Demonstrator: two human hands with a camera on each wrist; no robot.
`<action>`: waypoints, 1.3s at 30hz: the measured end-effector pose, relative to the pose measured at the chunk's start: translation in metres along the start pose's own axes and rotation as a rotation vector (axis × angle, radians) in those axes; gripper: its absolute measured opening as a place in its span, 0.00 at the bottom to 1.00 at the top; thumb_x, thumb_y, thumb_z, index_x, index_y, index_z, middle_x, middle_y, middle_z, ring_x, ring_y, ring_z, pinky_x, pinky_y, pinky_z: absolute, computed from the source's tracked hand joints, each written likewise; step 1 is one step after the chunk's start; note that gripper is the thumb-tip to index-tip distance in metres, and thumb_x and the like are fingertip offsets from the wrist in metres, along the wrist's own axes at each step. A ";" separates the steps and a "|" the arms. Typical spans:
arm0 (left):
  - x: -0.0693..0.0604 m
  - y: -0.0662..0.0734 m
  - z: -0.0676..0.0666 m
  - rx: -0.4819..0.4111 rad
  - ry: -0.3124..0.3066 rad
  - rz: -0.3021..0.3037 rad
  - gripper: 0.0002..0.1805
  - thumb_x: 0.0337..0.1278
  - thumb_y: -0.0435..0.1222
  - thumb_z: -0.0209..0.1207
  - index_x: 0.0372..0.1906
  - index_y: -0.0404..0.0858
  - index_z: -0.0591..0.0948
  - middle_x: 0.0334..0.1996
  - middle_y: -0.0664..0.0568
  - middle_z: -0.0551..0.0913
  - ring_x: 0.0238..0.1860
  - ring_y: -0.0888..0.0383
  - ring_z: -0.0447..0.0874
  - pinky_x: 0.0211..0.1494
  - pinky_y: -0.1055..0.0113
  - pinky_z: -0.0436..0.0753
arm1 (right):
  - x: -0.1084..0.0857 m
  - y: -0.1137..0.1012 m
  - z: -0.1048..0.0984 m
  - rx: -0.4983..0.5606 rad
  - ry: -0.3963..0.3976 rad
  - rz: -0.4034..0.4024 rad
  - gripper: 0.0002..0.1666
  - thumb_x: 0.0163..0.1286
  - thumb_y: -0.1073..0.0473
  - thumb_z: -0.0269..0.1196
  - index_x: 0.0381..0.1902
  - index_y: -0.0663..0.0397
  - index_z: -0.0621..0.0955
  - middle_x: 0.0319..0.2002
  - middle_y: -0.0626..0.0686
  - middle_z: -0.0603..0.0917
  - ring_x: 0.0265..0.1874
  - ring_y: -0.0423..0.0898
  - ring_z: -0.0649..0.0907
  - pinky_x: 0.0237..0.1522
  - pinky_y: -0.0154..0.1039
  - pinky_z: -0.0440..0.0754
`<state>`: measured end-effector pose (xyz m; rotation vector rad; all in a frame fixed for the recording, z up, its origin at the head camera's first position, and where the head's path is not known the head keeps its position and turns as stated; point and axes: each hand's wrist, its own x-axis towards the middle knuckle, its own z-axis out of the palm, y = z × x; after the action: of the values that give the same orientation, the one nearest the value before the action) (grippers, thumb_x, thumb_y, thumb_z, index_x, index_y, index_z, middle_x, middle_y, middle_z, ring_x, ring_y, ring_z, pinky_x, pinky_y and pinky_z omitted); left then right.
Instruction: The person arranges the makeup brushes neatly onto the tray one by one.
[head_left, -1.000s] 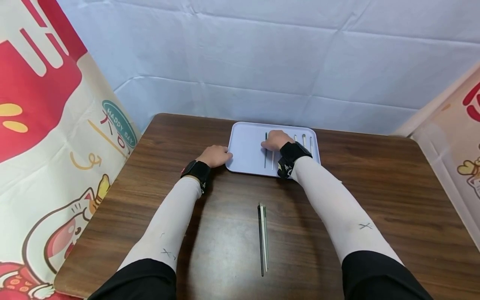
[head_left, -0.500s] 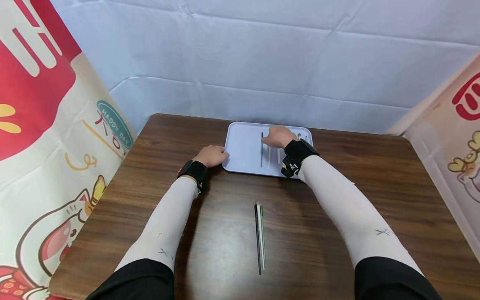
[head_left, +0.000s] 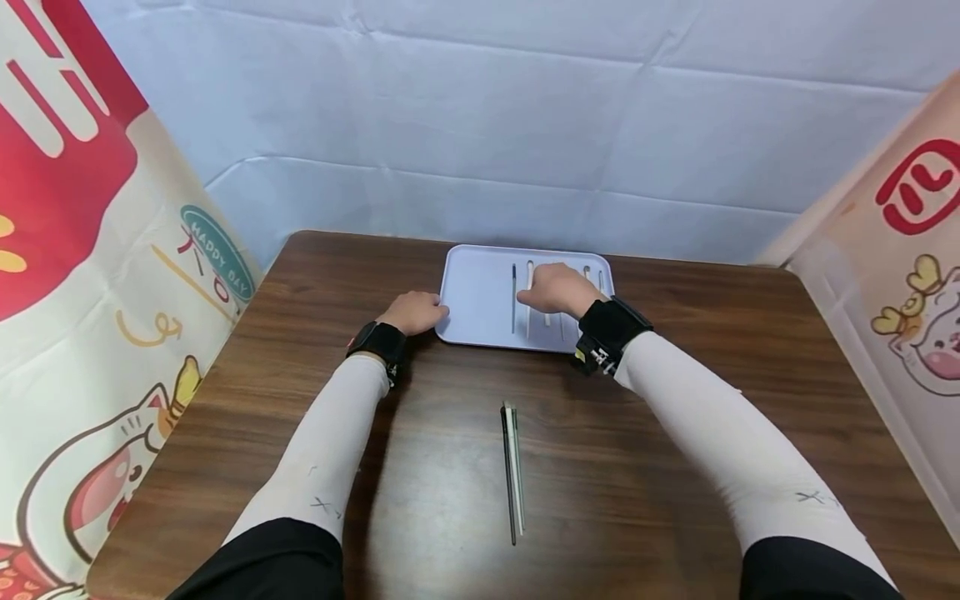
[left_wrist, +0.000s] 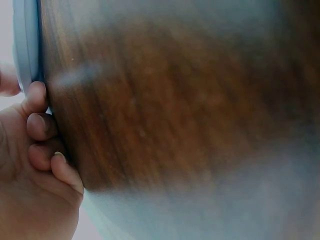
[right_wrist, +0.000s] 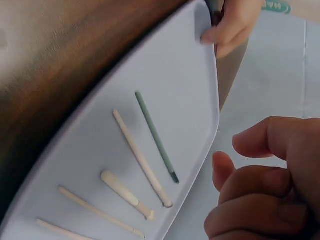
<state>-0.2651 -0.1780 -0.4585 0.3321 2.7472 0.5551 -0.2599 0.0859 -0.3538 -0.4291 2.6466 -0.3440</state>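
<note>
My left hand [head_left: 411, 313] grips the left edge of a white rectangular tray [head_left: 472, 292], thumb on top and fingertips curled at the rim. Over the tray's right half hovers my right hand [head_left: 561, 288]; its fingers are loosely curled, with a gap between thumb and forefinger and nothing held. Inside the tray lies a green slim stick [right_wrist: 155, 134] with a dark tip. Beside it are a long cream stick [right_wrist: 140, 155], a short thicker cream stick [right_wrist: 120, 187] and two thinner pale sticks. The right hand hides part of the row in the head view.
A small bundle of slim sticks [head_left: 513, 475], dark, pale and greenish, lies on the brown wooden table [head_left: 420, 500] in front of the tray. White cloth [head_left: 450, 125] hangs behind the table, with printed cloths at both sides.
My right hand has shifted to the right across the tray, showing more of the left sticks. The left hand keeps its hold on the tray edge. The head view has turned slightly.
</note>
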 end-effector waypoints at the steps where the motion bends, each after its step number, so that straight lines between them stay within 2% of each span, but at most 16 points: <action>1: 0.000 0.000 0.000 0.000 -0.002 -0.002 0.29 0.75 0.46 0.42 0.69 0.34 0.74 0.64 0.40 0.78 0.60 0.45 0.76 0.66 0.50 0.71 | -0.004 -0.001 0.001 0.002 -0.001 -0.004 0.29 0.75 0.51 0.53 0.11 0.47 0.62 0.13 0.44 0.58 0.14 0.41 0.58 0.25 0.39 0.61; 5: -0.001 0.000 0.000 -0.007 -0.008 -0.005 0.29 0.75 0.46 0.42 0.70 0.34 0.73 0.65 0.40 0.77 0.62 0.45 0.75 0.68 0.50 0.70 | -0.016 -0.005 0.007 0.001 0.006 -0.024 0.30 0.74 0.52 0.53 0.11 0.46 0.62 0.13 0.44 0.57 0.14 0.41 0.57 0.25 0.39 0.60; 12: -0.004 0.002 -0.002 -0.021 -0.015 -0.015 0.30 0.75 0.46 0.41 0.71 0.33 0.72 0.65 0.40 0.76 0.59 0.46 0.75 0.65 0.51 0.70 | -0.035 -0.012 0.020 -0.012 0.005 -0.058 0.29 0.75 0.52 0.55 0.11 0.45 0.63 0.13 0.44 0.57 0.15 0.42 0.58 0.25 0.39 0.60; 18: -0.008 0.005 -0.004 -0.020 -0.021 -0.034 0.31 0.74 0.46 0.41 0.74 0.34 0.69 0.70 0.40 0.73 0.67 0.46 0.72 0.71 0.50 0.68 | -0.049 -0.015 0.028 -0.009 0.026 -0.087 0.28 0.74 0.51 0.55 0.11 0.44 0.64 0.13 0.44 0.59 0.15 0.42 0.60 0.25 0.39 0.60; 22: -0.008 0.006 -0.005 -0.013 -0.031 -0.038 0.32 0.74 0.47 0.41 0.75 0.34 0.67 0.71 0.41 0.71 0.70 0.45 0.69 0.73 0.51 0.66 | -0.057 -0.016 0.033 0.002 0.016 -0.062 0.26 0.73 0.50 0.56 0.13 0.46 0.69 0.13 0.44 0.63 0.16 0.42 0.64 0.23 0.39 0.63; 28: -0.008 0.006 -0.006 -0.012 -0.038 -0.032 0.33 0.75 0.47 0.41 0.76 0.34 0.66 0.73 0.40 0.69 0.74 0.44 0.64 0.75 0.50 0.63 | -0.066 -0.014 0.043 0.014 -0.007 -0.047 0.22 0.74 0.48 0.57 0.20 0.50 0.77 0.18 0.46 0.69 0.19 0.43 0.70 0.25 0.39 0.67; 34: -0.006 0.004 -0.005 -0.009 -0.033 -0.024 0.32 0.74 0.47 0.41 0.75 0.33 0.67 0.72 0.40 0.70 0.72 0.44 0.67 0.74 0.49 0.65 | -0.076 -0.014 0.051 0.023 -0.021 -0.061 0.25 0.74 0.50 0.57 0.15 0.47 0.71 0.16 0.45 0.65 0.18 0.43 0.65 0.24 0.38 0.64; 39: -0.004 0.004 -0.005 0.001 -0.032 -0.016 0.32 0.75 0.47 0.41 0.74 0.33 0.68 0.71 0.39 0.71 0.70 0.44 0.69 0.73 0.49 0.66 | -0.084 -0.014 0.059 0.022 -0.031 -0.063 0.24 0.73 0.50 0.58 0.15 0.47 0.72 0.17 0.44 0.67 0.18 0.43 0.67 0.25 0.38 0.65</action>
<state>-0.2620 -0.1770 -0.4515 0.3165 2.7169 0.5401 -0.1580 0.0919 -0.3695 -0.5077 2.6010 -0.3833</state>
